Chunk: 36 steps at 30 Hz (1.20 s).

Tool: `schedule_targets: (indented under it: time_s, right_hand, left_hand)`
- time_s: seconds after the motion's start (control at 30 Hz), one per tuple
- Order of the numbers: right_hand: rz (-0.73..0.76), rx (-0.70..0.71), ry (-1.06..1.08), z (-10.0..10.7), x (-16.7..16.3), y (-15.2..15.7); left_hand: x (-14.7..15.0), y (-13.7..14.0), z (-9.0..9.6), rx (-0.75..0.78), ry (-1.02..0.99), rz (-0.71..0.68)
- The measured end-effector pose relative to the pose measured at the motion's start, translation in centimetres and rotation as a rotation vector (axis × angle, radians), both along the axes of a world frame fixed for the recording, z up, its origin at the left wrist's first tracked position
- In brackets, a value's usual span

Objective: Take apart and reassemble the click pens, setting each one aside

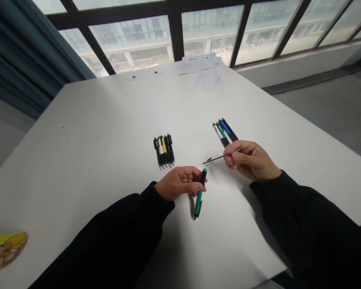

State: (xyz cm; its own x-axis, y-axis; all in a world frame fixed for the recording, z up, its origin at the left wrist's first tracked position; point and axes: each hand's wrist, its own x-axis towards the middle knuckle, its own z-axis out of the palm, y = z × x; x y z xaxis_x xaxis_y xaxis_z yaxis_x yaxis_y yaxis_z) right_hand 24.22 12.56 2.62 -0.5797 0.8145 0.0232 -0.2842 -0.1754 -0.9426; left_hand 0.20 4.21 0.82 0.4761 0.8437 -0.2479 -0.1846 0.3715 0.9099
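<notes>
Between the thumb and fingers of my left hand [180, 184] is a green and black pen barrel [199, 197], tilted, its clip end toward me. My right hand [254, 161] pinches a thin dark pen refill [216, 159], whose free end points left, above the barrel's upper end and apart from it. A small dark piece [209, 159] lies on the table just behind the refill; its kind is too small to tell. Beyond my right hand lie several pens [223, 130] with white, green and blue barrels, their lower ends partly hidden by the hand.
A row of several black, white and yellow pens [164, 150] lies left of centre on the white table [108, 120]. Printed papers [209, 78] and two small oval items [158, 72] are at the far edge. A yellow pictured object [7, 251] sits at lower left.
</notes>
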Motion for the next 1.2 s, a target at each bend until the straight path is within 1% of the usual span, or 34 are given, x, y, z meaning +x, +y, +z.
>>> schedule_targets:
  time_s: [0.1,0.27,0.5,0.6,0.77,0.87,0.97,1.07,1.13,1.2]
  right_hand:
    - [-0.057,-0.052,0.023,0.2,-0.2,0.1]
    - [-0.125,-0.058,0.018,0.3,-0.2,0.3]
    - [-0.069,-0.043,-0.010,0.4,0.0,0.4]
    - [0.006,-0.028,-0.043,0.0,0.0,0.5]
    - [0.256,0.050,-0.173,-0.8,-0.9,-0.2]
    - [0.325,0.026,-0.165,-0.9,-1.5,-0.6]
    - [0.290,0.016,-0.113,-1.1,-1.5,-0.6]
    - [0.231,0.052,-0.106,-1.5,-1.1,-0.4]
    - [0.208,0.091,-0.147,-1.5,-1.0,-0.2]
    - [0.169,0.170,-0.235,-1.3,-0.8,-0.1]
  left_hand:
    - [0.0,0.0,0.0,-0.005,0.006,-0.009]
    - [-0.1,0.0,-0.1,-0.023,0.011,-0.011]
    - [0.0,0.0,0.1,-0.027,0.023,-0.020]
    - [0.1,0.1,0.4,-0.007,0.074,-0.025]
    - [0.4,0.1,0.4,0.006,0.076,-0.019]
    - [0.6,0.0,0.2,-0.010,0.055,-0.016]
    - [0.6,0.0,0.0,-0.027,0.054,-0.011]
    - [0.6,0.0,-0.1,-0.037,0.055,-0.011]
    - [0.6,0.0,-0.1,-0.037,0.049,-0.006]
    - [0.6,0.0,-0.1,-0.034,0.029,0.002]
